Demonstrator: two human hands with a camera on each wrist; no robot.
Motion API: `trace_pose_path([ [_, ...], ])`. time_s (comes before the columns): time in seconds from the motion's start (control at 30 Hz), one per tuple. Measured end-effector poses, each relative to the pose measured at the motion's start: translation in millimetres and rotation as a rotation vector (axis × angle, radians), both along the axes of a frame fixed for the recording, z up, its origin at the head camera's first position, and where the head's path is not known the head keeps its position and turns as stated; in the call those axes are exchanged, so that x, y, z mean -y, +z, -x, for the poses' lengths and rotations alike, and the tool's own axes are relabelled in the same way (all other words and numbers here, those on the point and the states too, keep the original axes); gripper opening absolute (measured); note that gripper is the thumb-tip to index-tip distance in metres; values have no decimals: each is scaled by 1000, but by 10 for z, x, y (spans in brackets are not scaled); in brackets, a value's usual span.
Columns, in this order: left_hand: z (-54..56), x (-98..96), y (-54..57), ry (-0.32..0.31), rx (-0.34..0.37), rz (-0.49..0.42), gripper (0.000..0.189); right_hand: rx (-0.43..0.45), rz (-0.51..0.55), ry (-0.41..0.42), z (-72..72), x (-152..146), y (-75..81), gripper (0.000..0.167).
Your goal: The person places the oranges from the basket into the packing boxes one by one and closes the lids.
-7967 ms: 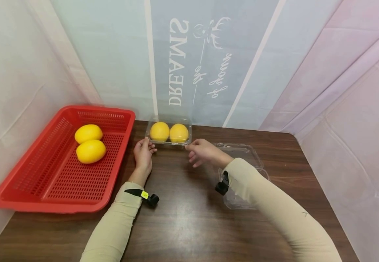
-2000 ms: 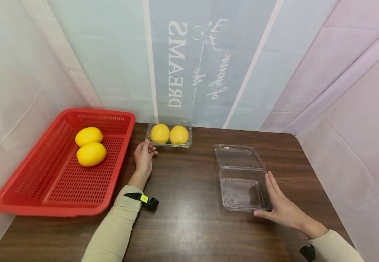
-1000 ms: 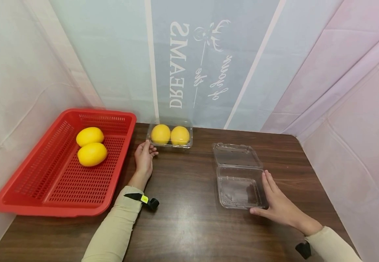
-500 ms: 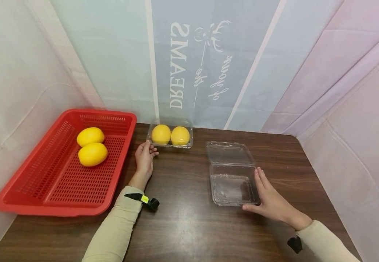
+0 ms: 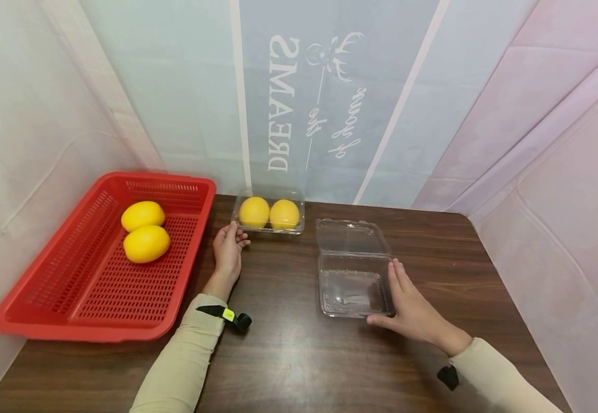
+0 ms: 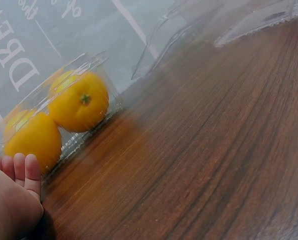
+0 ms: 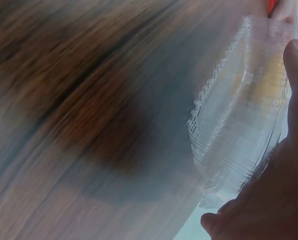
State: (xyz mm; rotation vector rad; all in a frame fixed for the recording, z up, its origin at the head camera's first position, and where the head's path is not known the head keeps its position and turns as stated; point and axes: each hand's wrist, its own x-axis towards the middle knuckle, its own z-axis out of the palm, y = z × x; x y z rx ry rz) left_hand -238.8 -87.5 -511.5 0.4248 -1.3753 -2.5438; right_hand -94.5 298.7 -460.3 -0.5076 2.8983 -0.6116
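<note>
My right hand (image 5: 415, 312) lies along the right side of an empty clear plastic clamshell box (image 5: 353, 287), its lid folded back. The fingers are straight, with the thumb spread at the near right corner. In the right wrist view, the thumb and fingers lie against the clamshell box (image 7: 239, 115). A closed clear clamshell box (image 5: 299, 221) holding two oranges (image 5: 253, 212) stands by the back wall. At its near left corner rests my left hand (image 5: 228, 249), fingers loosely curled. The left wrist view shows a green stem end on one orange (image 6: 84, 100).
A red perforated plastic basket (image 5: 97, 330) stands at the left, with two yellow oval fruits (image 5: 146, 244) touching each other inside it. Brown wood-grain table (image 5: 283, 367) lies under everything. A printed cloth backdrop (image 5: 299, 115) closes off the back.
Earlier my right hand was at the closed box of oranges; it then came to the empty clamshell box. In the last second that box has slid left with it. The left hand stays put.
</note>
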Motion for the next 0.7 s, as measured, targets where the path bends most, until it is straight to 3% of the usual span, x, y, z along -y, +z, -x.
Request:
trace_pose_path([
  [0.7,-22,-10,15,-1,17,39,14,1,-10,3,73,188,36,128],
])
